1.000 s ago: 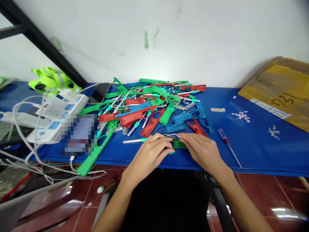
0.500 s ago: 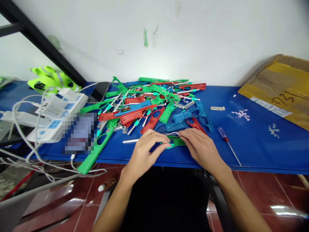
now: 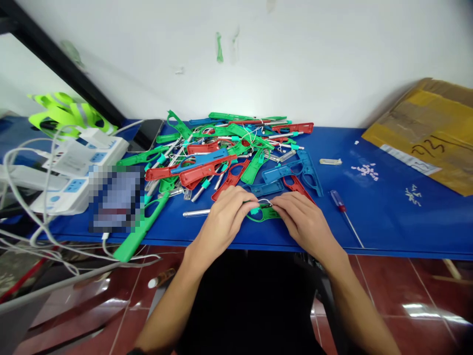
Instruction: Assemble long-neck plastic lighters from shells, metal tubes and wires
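Note:
A green plastic lighter shell [image 3: 266, 213] with a teal trigger piece and thin white wire lies near the front edge of the blue table [image 3: 388, 222]. My left hand [image 3: 225, 219] has its fingers curled over the shell's left end, pinching at the teal piece. My right hand [image 3: 305, 222] holds the shell's right end, fingertips pressed on it. A metal tube [image 3: 195, 213] lies just left of my left hand.
A heap of red, green and blue lighter shells [image 3: 229, 153] fills the table's middle behind my hands. A blue-handled screwdriver [image 3: 342, 206] lies to the right, small white parts [image 3: 365, 170] and a cardboard box [image 3: 432, 133] beyond. Power strips with cables [image 3: 74, 167] crowd the left.
My left fingers lifted off the green shell, then closed back onto its teal end. The view shifted slightly, so everything sits a little higher and to the left.

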`<state>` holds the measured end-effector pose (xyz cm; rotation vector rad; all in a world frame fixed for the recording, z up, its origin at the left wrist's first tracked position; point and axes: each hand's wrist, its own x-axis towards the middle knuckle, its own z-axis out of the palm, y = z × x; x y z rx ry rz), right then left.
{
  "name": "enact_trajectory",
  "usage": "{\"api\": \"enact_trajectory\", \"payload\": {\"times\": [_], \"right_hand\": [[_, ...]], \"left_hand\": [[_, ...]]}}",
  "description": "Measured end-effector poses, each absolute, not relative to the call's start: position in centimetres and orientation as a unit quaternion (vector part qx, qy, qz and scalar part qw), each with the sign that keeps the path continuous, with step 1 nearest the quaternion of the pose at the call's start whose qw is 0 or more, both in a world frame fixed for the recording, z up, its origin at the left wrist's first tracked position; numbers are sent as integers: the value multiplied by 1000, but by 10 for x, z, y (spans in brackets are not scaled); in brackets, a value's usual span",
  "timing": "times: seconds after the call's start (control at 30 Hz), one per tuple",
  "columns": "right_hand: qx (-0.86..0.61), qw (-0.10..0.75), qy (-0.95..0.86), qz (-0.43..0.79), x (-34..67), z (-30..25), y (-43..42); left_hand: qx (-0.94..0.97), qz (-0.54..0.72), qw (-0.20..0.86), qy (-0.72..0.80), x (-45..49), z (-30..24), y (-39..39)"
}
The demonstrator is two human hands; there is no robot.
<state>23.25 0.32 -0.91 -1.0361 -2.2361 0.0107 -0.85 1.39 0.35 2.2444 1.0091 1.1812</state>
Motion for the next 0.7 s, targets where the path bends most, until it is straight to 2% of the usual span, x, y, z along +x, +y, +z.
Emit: {"api": "enact_trajectory", "payload": {"times": [0.2, 0.4, 0.6, 0.7], "right_hand": [[-405, 315, -858, 19, 233, -9, 2], [-409, 312, -857, 26, 234, -11, 2], [-411, 308, -858, 15, 235, -12, 3], [-408, 305, -860, 14, 234, -13, 3]], "left_hand": [[834, 371, 220, 344, -9, 4, 10], [861, 355, 163, 327, -11, -6, -1], [863, 327, 101, 373, -11, -3, -2], [862, 317, 100, 382, -11, -4, 0]]}}
